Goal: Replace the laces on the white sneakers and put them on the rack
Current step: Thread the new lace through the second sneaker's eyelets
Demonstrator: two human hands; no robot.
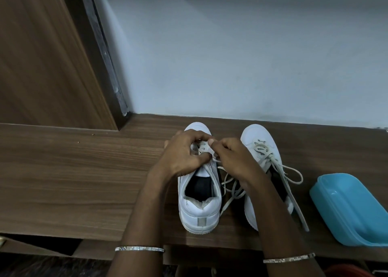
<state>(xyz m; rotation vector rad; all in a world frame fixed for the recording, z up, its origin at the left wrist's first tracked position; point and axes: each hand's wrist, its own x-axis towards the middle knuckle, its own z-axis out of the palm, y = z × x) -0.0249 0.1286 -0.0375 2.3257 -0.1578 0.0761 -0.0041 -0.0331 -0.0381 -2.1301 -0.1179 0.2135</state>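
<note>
Two white sneakers stand side by side on a brown wooden top (73,171), toes toward the wall. My left hand (184,152) curls over the lace area of the left sneaker (199,205), thumb and fingers gripping its upper. My right hand (231,157) pinches the off-white lace (228,192) at the eyelets of that same shoe; loose lace ends trail between the shoes. The right sneaker (257,138) is laced, with a loose loop and a long end hanging toward its right side. My forearms hide part of both shoes.
A blue plastic tub (352,211) lies at the right edge of the wooden top. A pale wall (231,56) rises just behind the shoes, and a brown wooden panel (42,56) stands at the left. Bangles circle both wrists.
</note>
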